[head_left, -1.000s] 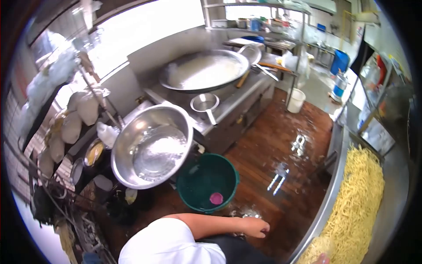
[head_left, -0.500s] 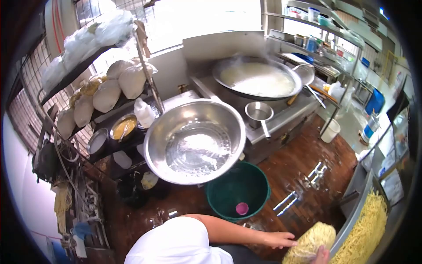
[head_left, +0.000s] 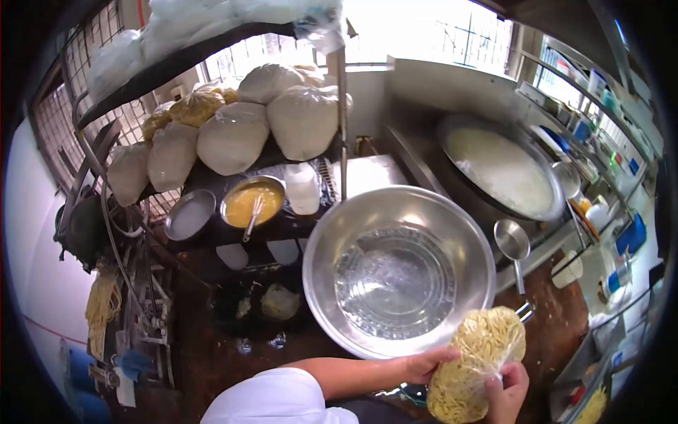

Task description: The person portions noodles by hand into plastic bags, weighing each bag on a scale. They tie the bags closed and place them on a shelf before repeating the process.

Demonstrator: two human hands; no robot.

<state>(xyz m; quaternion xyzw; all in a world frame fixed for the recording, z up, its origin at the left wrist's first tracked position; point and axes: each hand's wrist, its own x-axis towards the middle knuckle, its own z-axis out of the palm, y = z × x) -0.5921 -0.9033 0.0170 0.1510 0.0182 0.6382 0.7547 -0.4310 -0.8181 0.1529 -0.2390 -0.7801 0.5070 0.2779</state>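
A clear plastic bag of yellow noodles [head_left: 480, 353] is held up between my two hands at the lower right, beside the near rim of a large steel basin. My left hand [head_left: 432, 362] presses against the bag's left side, its fingertips partly behind the plastic. On the other side, my right hand [head_left: 507, 392] pinches the gathered plastic between thumb and fingers. The wide steel basin [head_left: 318, 283] has clear water in its bottom. Whether the bag's mouth is closed is hidden by my right hand.
A large wok [head_left: 501, 173] of cloudy liquid sits on the stove, with a steel saucepan [head_left: 512, 240] in front. On the left rack are filled bags [head_left: 233, 138], a bowl of yellow liquid with a whisk [head_left: 256, 212] and a white bottle [head_left: 302, 189]. Noodles hang [head_left: 103, 307] at far left.
My view has turned left, toward the rack and basin. Both hands have brought the noodle bag away from the noodle-filled tray on the right and up beside the basin.
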